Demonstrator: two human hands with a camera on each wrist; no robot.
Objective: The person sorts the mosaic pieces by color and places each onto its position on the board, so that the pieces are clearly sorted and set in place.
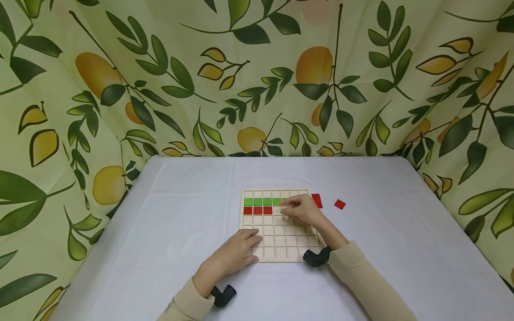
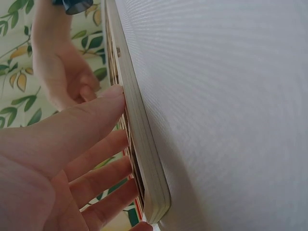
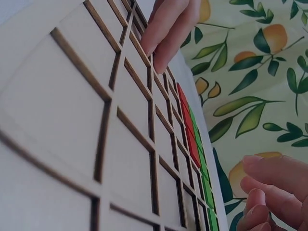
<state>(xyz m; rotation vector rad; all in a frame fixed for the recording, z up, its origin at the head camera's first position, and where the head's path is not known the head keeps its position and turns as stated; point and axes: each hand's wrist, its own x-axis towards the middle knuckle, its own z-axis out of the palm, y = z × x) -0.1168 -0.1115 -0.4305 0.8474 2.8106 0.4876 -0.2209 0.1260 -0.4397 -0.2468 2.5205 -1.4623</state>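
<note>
A pale wooden grid board (image 1: 279, 252) lies on the table, its cells divided by thin ridges. Green square tiles (image 1: 258, 202) fill part of the second row from the far edge, and red square tiles (image 1: 258, 210) sit in three cells below them. My left hand (image 1: 237, 250) rests at the board's left side, fingers extended over the cells and the thumb (image 2: 103, 108) against the near edge. Over the far right part hovers my right hand (image 1: 302, 209), thumb and index finger bent and a little apart, no tile showing between them. It covers several cells.
To the board's right, next to my right hand, lie a red piece (image 1: 318, 201) and, farther out, one loose red tile (image 1: 340, 204). A white cloth covers the table (image 1: 192, 196). A leaf-and-fruit patterned curtain (image 1: 257, 89) hangs behind and at both sides.
</note>
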